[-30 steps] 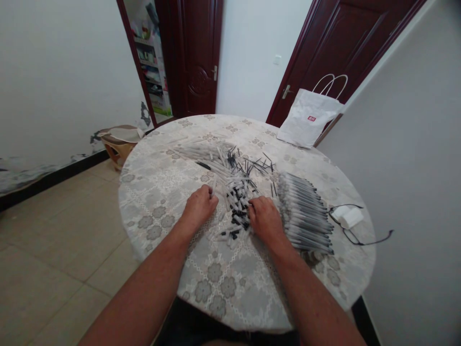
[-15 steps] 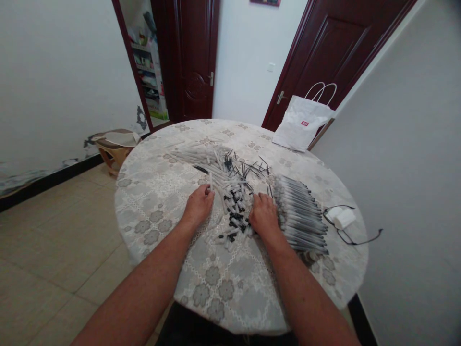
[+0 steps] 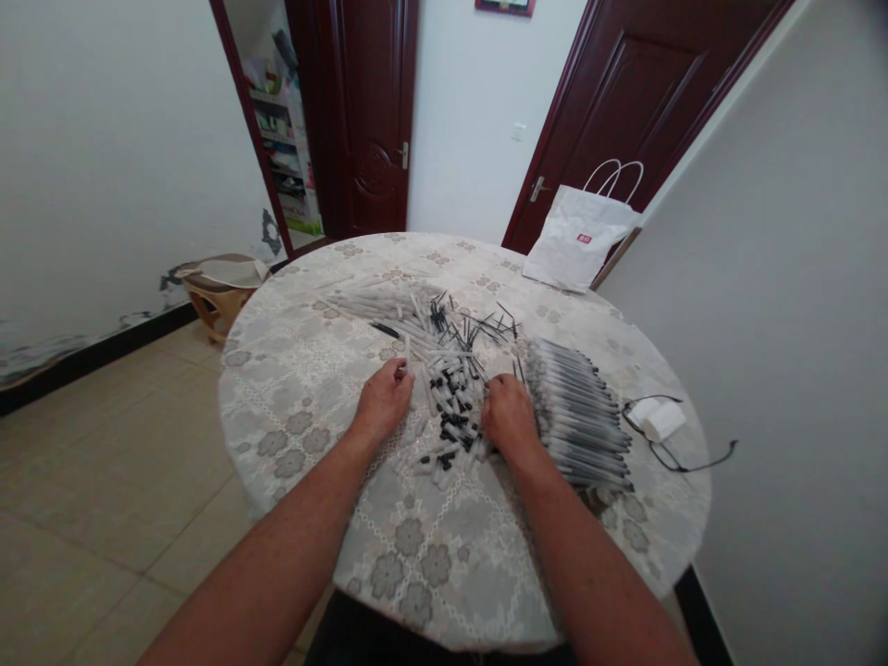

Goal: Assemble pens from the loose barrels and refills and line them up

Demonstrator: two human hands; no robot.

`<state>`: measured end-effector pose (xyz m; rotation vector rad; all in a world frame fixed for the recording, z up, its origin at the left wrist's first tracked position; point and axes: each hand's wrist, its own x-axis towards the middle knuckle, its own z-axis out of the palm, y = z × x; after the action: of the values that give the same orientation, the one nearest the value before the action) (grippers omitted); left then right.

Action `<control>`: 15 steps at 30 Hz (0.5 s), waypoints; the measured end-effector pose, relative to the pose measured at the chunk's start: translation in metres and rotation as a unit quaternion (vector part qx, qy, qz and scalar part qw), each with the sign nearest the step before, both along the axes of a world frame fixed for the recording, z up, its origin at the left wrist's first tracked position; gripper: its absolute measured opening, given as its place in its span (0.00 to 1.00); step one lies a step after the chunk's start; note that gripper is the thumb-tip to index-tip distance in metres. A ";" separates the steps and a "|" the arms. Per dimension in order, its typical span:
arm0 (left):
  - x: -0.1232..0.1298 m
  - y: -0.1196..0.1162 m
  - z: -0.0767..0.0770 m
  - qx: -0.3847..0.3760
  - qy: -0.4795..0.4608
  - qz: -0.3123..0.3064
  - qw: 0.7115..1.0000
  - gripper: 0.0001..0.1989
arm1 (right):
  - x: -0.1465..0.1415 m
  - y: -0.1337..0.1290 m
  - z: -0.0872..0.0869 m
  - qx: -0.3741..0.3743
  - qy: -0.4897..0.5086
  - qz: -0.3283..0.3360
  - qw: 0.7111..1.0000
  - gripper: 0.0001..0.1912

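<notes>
My left hand point(image 3: 386, 400) is closed in a pinch around a translucent white pen barrel point(image 3: 407, 348), which stands up from the fingertips. My right hand point(image 3: 510, 411) has its fingers curled and pressed together low over the table, and what they may hold is hidden. Between the hands lies a heap of short pen caps point(image 3: 454, 407), clear and black. Loose pen barrels point(image 3: 388, 303) are spread beyond the left hand. Thin dark pen refills point(image 3: 489, 326) lie scattered past the right hand. Right beside that hand, several pens point(image 3: 583, 407) are stacked in a dense row.
A patterned cloth covers the round table point(image 3: 416, 546). Eyeglasses point(image 3: 670, 458) and a small white case point(image 3: 662, 419) lie at its right edge. A white paper bag point(image 3: 581, 239) stands at the back right. To the left is a wooden stool point(image 3: 220, 294).
Both hands keep nearly the same places, the left still with the upright barrel. The right fingers have shifted very slightly. The whole view has tilted a little.
</notes>
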<state>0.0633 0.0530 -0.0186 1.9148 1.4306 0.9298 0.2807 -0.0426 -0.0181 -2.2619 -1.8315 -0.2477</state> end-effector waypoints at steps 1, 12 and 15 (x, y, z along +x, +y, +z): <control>0.000 0.000 0.000 -0.003 -0.004 0.004 1.000 0.20 | 0.001 0.001 0.001 0.002 -0.002 -0.004 1.000 0.16; 0.006 -0.003 0.005 -0.035 -0.159 -0.019 0.986 0.19 | 0.007 0.034 0.013 -0.106 -0.014 -0.080 0.991 0.14; 0.008 -0.003 0.003 -0.082 -0.280 -0.043 0.955 0.18 | 0.004 0.032 0.015 -0.113 -0.008 -0.093 0.989 0.14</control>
<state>0.0715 0.0505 -0.0160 1.4211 1.0383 1.1550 0.2844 -0.0102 -0.0035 -2.5948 -1.7351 -0.0929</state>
